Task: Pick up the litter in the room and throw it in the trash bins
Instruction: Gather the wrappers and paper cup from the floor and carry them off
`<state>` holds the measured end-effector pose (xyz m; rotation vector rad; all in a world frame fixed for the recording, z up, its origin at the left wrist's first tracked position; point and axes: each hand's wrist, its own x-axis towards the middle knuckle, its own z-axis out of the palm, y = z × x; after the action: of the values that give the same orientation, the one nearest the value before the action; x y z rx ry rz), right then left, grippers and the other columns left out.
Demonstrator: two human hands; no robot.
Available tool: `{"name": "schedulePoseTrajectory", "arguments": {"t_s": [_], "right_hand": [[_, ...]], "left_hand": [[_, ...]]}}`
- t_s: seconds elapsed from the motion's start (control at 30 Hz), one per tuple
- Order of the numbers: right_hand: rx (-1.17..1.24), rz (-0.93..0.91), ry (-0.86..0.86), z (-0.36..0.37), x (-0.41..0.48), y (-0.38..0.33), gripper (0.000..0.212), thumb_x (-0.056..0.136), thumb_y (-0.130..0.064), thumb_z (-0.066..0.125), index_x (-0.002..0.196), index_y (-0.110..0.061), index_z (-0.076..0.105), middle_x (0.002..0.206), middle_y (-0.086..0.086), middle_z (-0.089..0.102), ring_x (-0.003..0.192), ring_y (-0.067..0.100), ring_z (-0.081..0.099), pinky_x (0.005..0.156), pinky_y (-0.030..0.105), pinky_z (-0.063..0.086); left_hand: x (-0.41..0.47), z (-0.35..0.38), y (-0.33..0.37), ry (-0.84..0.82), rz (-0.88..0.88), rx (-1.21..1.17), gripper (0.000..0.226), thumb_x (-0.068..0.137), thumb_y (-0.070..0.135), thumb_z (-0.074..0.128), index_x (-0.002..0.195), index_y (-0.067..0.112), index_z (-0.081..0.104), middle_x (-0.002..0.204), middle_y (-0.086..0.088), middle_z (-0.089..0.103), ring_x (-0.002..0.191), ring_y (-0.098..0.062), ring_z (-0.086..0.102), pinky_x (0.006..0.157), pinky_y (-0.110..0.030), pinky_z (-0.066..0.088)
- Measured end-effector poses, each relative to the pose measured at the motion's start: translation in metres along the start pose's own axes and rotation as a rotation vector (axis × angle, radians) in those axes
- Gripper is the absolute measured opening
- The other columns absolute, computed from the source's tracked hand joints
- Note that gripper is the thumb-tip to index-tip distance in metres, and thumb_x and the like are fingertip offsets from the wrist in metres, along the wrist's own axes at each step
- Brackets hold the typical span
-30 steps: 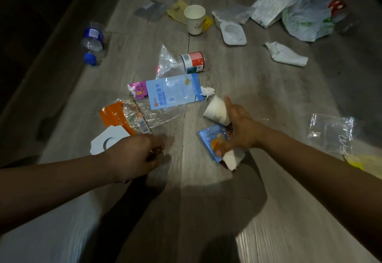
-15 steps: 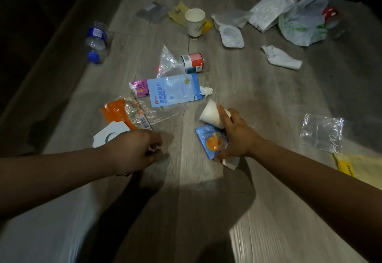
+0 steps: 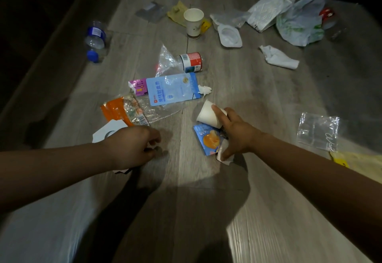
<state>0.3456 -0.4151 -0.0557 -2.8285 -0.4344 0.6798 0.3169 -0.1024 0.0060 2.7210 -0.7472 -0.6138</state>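
head view: the right hand (image 3: 233, 132) grasps the white paper cup (image 3: 206, 115), which lies on its side. the index finger lies across the cup wall, and the thumb pins a white scrap (image 3: 219, 157) beside the blue wrapper (image 3: 206, 141). this spread likely serves to gather several pieces in one lift. the left hand (image 3: 132, 147) is curled low over the floor (image 3: 237, 89), near a white card (image 3: 107, 132); whether it holds anything cannot be told. the floor is grey wood plank, dimly lit. an upright cup (image 3: 193, 24), a blue sachet (image 3: 172, 89), a red can (image 3: 191, 62) and a bottle (image 3: 95, 39) lie farther off. no bin is in view.
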Motion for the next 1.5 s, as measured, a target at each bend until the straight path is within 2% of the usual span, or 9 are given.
{"name": "schedulePoseTrajectory", "arguments": {"t_s": [0.1, 0.2, 0.3, 0.5, 0.77, 0.9, 1.1, 1.33, 1.5], "right_hand": [[0.043, -0.025, 0.074, 0.001, 0.0, 0.0, 0.141, 0.049, -0.046, 0.09, 0.151, -0.03, -0.006, 0.148, 0.006, 0.02, 0.125, 0.026, 0.042, 0.1, 0.039, 0.045], [0.113, -0.064, 0.186, 0.006, -0.002, -0.003, 0.122, 0.057, -0.043, 0.087, 0.152, -0.024, 0.012, 0.138, 0.01, 0.035, 0.116, 0.028, 0.049, 0.094, 0.037, 0.047], [0.154, -0.041, 0.262, 0.006, -0.001, -0.007, 0.104, 0.066, -0.04, 0.083, 0.149, -0.023, 0.024, 0.129, 0.013, 0.047, 0.111, 0.029, 0.053, 0.091, 0.036, 0.046], [0.148, 0.015, 0.274, -0.003, 0.007, -0.007, 0.076, 0.082, -0.045, 0.067, 0.146, -0.026, 0.03, 0.119, 0.013, 0.06, 0.1, 0.028, 0.058, 0.083, 0.034, 0.046], [0.409, -0.01, 0.355, -0.008, -0.016, -0.027, 0.059, 0.084, -0.041, 0.065, 0.135, -0.035, 0.038, 0.108, -0.003, 0.065, 0.089, 0.015, 0.064, 0.078, 0.038, 0.056], [0.536, -0.064, 0.337, -0.007, -0.03, -0.06, 0.055, 0.081, -0.046, 0.067, 0.128, -0.046, 0.038, 0.1, -0.016, 0.066, 0.083, -0.001, 0.065, 0.069, 0.021, 0.054], [0.699, -0.187, 0.293, -0.001, -0.042, -0.104, 0.055, 0.075, -0.056, 0.061, 0.126, -0.051, 0.042, 0.101, -0.022, 0.068, 0.086, -0.003, 0.067, 0.069, 0.017, 0.056], [0.762, -0.276, 0.248, 0.012, -0.036, -0.14, 0.058, 0.073, -0.058, 0.065, 0.126, -0.055, 0.042, 0.102, -0.029, 0.066, 0.082, -0.006, 0.067, 0.061, 0.007, 0.049], [0.757, -0.305, 0.21, 0.017, -0.026, -0.155, 0.065, 0.069, -0.074, 0.061, 0.128, -0.056, 0.04, 0.101, -0.031, 0.065, 0.08, -0.006, 0.067, 0.057, 0.006, 0.048]], "left_hand": [[0.001, 0.001, 0.001, -0.017, -0.005, -0.007, 0.029, 0.088, 0.031, 0.061, 0.116, 0.022, 0.061, 0.111, 0.005, 0.064, 0.096, -0.007, 0.06, 0.084, -0.023, 0.051], [-0.001, 0.003, -0.001, -0.011, -0.003, 0.025, 0.024, 0.089, 0.033, 0.06, 0.111, 0.025, 0.062, 0.108, 0.009, 0.064, 0.092, -0.002, 0.058, 0.077, -0.013, 0.044], [-0.004, 0.004, -0.003, -0.004, -0.003, 0.067, 0.022, 0.089, 0.036, 0.059, 0.109, 0.027, 0.062, 0.104, 0.011, 0.065, 0.09, -0.002, 0.059, 0.076, -0.014, 0.045], [-0.011, 0.011, -0.018, -0.037, -0.036, 0.08, 0.025, 0.087, 0.038, 0.06, 0.11, 0.029, 0.064, 0.105, 0.01, 0.066, 0.092, -0.005, 0.062, 0.084, -0.029, 0.053], [-0.03, 0.008, -0.033, -0.039, -0.119, -0.042, 0.027, 0.087, 0.027, 0.063, 0.114, 0.025, 0.063, 0.108, 0.01, 0.065, 0.089, -0.002, 0.06, 0.075, -0.015, 0.051], [-0.058, 0.009, -0.044, 0.057, -0.238, -0.115, 0.029, 0.085, 0.027, 0.065, 0.114, 0.024, 0.062, 0.108, 0.007, 0.064, 0.088, -0.007, 0.061, 0.077, -0.024, 0.053], [-0.112, 0.027, -0.084, 0.21, -0.467, -0.108, 0.037, 0.085, 0.037, 0.064, 0.118, 0.021, 0.057, 0.114, 0.0, 0.058, 0.092, -0.012, 0.056, 0.072, -0.025, 0.045], [-0.15, 0.036, -0.146, 0.095, -0.695, -0.001, 0.068, 0.078, 0.046, 0.069, 0.134, 0.02, 0.041, 0.132, -0.007, 0.041, 0.113, -0.024, 0.048, 0.091, -0.037, 0.046], [-0.153, 0.047, -0.161, -0.004, -0.796, -0.17, 0.088, 0.074, 0.047, 0.074, 0.144, 0.019, 0.027, 0.145, -0.01, 0.03, 0.129, -0.029, 0.039, 0.103, -0.039, 0.039]]}}
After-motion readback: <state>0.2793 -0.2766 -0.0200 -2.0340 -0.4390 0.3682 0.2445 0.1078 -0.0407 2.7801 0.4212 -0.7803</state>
